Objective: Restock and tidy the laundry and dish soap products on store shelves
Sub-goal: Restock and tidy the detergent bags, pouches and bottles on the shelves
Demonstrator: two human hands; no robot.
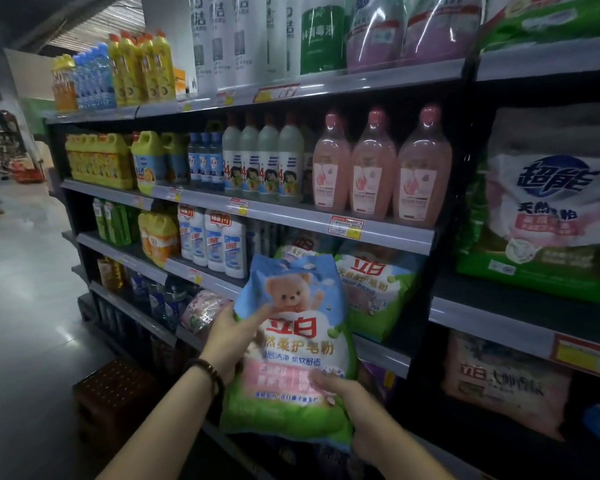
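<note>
Soap-powder bag (297,344) held upright in 2 hands, out in front of the shelving.

Left hand (234,336) clasps the bag's left edge at mid-height, thumb across the front just under the bear print; dark bead bracelet (207,372) on that wrist. Right hand (352,407) grips the lower right corner, fingers wrapped onto the front, palm behind. Just beyond the grip, behind the bag's upper right, a matching bag (378,289) sits on the shelf (385,355). Above the grip, 3 pink bottles (373,168) stand in a row. Left of the left hand, white bottles (215,242) stand side by side. Below the left forearm, a brown stool (115,393) stands on the floor.
</note>
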